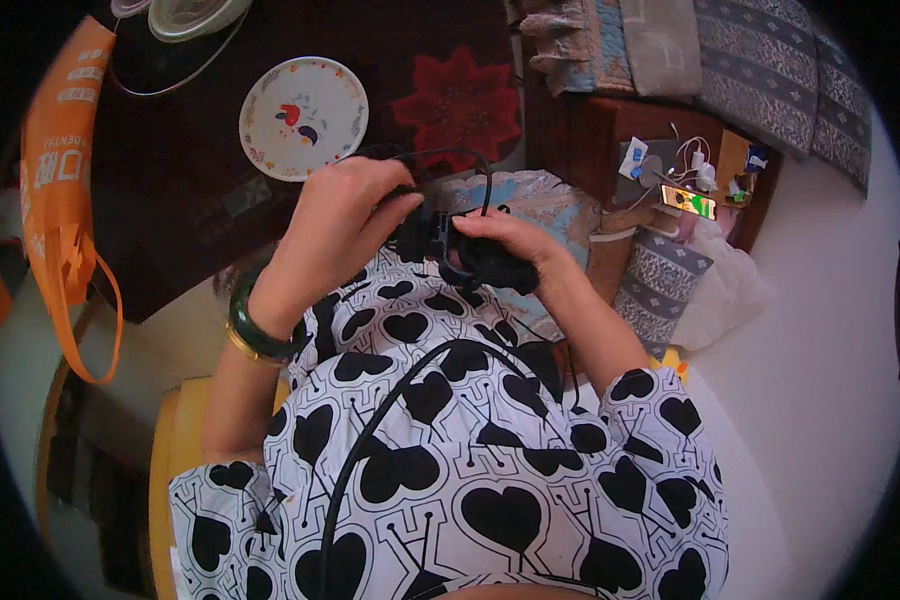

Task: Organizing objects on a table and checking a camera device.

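Observation:
Both hands are together near the middle of the view, above my lap. My right hand (506, 232) is closed on a black strapped device (469, 255) with a buckle-like part and a thin black cable looping over it. Close beside it, my left hand (356, 217) bends its fingers down over black material at the device's left side; its fingertips are partly hidden, so its hold cannot be made out. A dark green bangle (259, 322) and a gold one circle the left wrist. A thicker black cable (390, 397) runs down over the heart-patterned clothing.
A dark table (187, 195) bears a white decorated plate (304, 118), a red flower-shaped mat (461, 109) and a bowl (191, 15). An orange bag (64, 172) hangs at the left. On a wooden cabinet (607, 135) at the right are a lit phone (688, 202) and white chargers (701, 169).

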Demonstrator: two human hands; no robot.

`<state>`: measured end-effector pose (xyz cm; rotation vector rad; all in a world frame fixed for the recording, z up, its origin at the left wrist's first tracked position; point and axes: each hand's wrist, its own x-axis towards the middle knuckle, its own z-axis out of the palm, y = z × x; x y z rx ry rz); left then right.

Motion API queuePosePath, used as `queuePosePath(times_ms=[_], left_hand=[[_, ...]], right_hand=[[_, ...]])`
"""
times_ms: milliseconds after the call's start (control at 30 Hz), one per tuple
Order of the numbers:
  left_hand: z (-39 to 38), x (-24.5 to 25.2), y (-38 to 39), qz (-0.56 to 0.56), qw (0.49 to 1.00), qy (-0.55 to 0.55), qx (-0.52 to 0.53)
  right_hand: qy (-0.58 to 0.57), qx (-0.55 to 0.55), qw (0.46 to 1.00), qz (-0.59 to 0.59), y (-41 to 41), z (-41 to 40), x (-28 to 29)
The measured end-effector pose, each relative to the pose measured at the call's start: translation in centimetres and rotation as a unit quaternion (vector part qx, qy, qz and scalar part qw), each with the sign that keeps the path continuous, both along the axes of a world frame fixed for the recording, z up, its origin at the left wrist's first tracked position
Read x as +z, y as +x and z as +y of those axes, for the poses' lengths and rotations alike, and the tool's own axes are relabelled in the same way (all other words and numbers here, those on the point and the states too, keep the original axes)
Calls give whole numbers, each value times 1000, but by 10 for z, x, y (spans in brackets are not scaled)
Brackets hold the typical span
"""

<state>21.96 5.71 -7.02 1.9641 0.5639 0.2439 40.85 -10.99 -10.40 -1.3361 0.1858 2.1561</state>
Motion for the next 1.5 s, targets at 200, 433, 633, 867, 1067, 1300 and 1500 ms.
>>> queuePosePath(times_ms=[200,433,633,867,1067,1300,1500], left_hand=[[12,-18,10,41,990,-133,-6],[23,-35,19,56,977,-199,-49],[36,-53,26,124,941,-299,-96],[46,-61,25,169,921,-336,-99],[46,-68,22,176,912,-357,-99],[45,-28,3,142,929,-331,-81],[37,21,-31,-12,988,-142,-58]], right_hand=[[-47,-94,990,96,-10,-7,-1],[-72,-142,971,176,-25,-16,-8],[-72,-204,939,266,-48,-28,-19],[-83,-232,919,306,-56,-26,-29],[-53,-243,898,363,-65,-24,-29],[-44,-224,937,265,-71,-21,-4],[97,-29,994,41,-53,-1,21]])
